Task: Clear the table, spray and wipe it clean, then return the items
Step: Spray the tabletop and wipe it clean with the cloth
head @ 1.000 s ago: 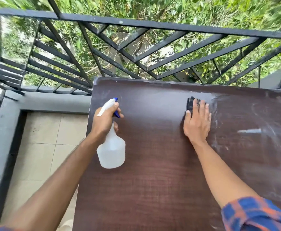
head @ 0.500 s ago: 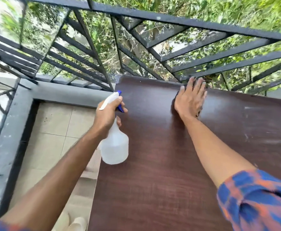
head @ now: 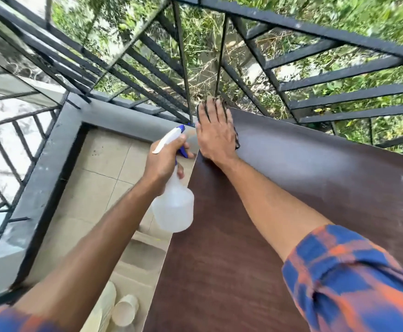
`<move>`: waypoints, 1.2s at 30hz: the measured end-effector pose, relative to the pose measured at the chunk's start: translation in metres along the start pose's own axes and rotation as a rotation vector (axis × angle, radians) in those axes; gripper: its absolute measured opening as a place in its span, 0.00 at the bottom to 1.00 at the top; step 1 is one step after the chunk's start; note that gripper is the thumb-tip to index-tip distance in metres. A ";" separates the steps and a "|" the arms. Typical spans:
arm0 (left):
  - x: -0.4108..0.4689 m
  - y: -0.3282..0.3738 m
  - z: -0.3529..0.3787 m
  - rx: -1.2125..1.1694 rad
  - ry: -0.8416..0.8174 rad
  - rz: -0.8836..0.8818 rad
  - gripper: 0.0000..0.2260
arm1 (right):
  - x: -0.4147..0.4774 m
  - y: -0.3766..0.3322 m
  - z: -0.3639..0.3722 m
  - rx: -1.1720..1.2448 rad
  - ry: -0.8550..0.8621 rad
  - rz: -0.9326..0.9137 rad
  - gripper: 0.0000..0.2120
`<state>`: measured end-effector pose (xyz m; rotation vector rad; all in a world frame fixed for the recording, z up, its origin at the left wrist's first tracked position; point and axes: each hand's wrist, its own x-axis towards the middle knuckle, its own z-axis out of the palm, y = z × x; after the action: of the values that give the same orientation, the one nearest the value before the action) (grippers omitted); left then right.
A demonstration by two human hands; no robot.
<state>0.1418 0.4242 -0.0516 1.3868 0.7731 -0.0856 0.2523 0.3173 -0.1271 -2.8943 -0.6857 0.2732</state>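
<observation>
Pressing dark cloth (head: 236, 137), soft and limp, flat under spread right hand (head: 216, 134) at far left corner of table (head: 291, 188); gripping light, rigid plastic spray bottle (head: 173, 209) by neck in closed left hand (head: 164, 161), just off table's left edge.

Two hands are being counted: one left hand (head: 163, 161), closed around one spray bottle (head: 173, 207), and one right hand (head: 216, 133), laid flat on one dark cloth (head: 236, 140). One dark brown table (head: 279, 212) is being shown, and two plaid sleeves, one left sleeve (head: 2, 319) and one right sleeve (head: 353, 279), are being seen at the bottom edge. On the tiled floor beside the table, one pale paper cup (head: 125, 310) is being made out clearly, with blurred pale shapes next to it that cannot be counted, and one black railing (head: 315, 77) is being seen beyond.
</observation>
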 end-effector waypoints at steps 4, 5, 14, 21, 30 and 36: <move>-0.007 -0.003 0.002 -0.016 0.004 -0.011 0.13 | -0.053 0.009 0.006 -0.031 -0.044 -0.258 0.27; -0.007 -0.004 0.002 -0.015 0.005 -0.022 0.13 | -0.064 0.017 0.008 -0.026 -0.068 -0.316 0.27; -0.010 0.000 0.007 0.016 -0.033 -0.041 0.13 | 0.008 0.072 -0.016 -0.002 -0.113 -0.247 0.27; -0.013 0.002 -0.002 0.054 -0.049 0.030 0.13 | -0.025 0.024 0.000 0.032 -0.039 -0.070 0.28; -0.020 -0.007 -0.018 0.208 -0.039 0.085 0.16 | -0.095 0.043 0.015 -0.019 -0.117 -0.506 0.25; -0.027 -0.003 -0.025 0.287 -0.001 0.135 0.14 | -0.024 0.050 -0.010 0.073 -0.045 0.143 0.29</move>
<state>0.1085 0.4356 -0.0394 1.7079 0.6830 -0.0942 0.2548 0.2607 -0.1240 -2.8789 -0.4654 0.3737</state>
